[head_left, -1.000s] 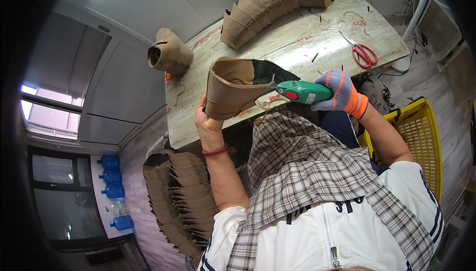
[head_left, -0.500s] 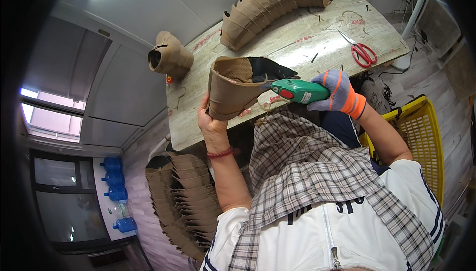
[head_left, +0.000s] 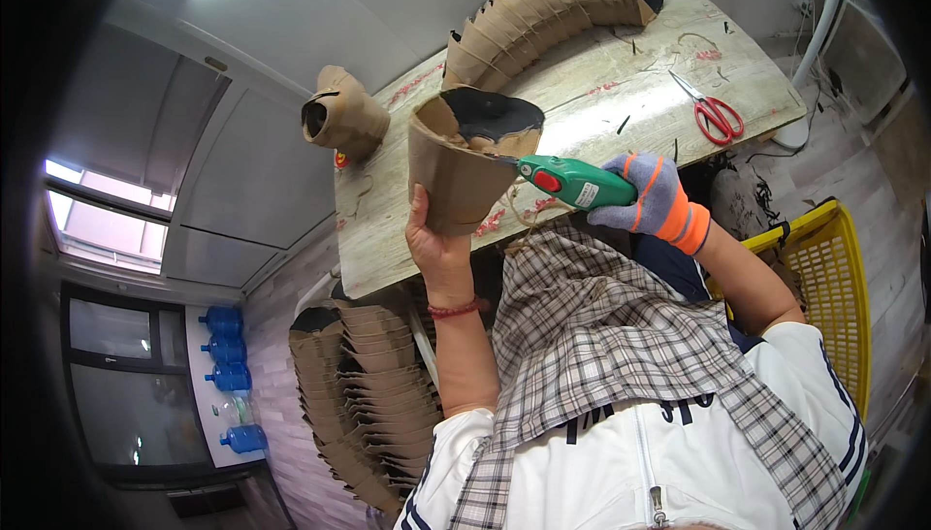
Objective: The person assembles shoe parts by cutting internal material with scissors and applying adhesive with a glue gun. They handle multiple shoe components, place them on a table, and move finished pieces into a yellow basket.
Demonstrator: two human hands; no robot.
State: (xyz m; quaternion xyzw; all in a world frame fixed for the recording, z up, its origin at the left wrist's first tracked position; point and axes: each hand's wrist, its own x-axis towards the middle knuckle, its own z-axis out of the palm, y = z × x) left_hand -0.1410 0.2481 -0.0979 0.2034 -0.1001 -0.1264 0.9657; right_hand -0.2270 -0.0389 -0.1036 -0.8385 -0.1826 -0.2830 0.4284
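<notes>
Head view: the left hand [head_left: 433,239] grips the brown cardboard sleeve [head_left: 464,169] from below, fingers wrapped tight on its lower wall, holding it above the tabletop [head_left: 621,94]. The gloved right hand [head_left: 648,192] closes around a green glue gun [head_left: 572,181], nozzle at the sleeve's rim. The sleeve looks light, thin and easily crushed; best held low at the wall.

Left hand [head_left: 436,244] raised, gripping; gloved right hand [head_left: 645,195] seemingly clenched.
</notes>
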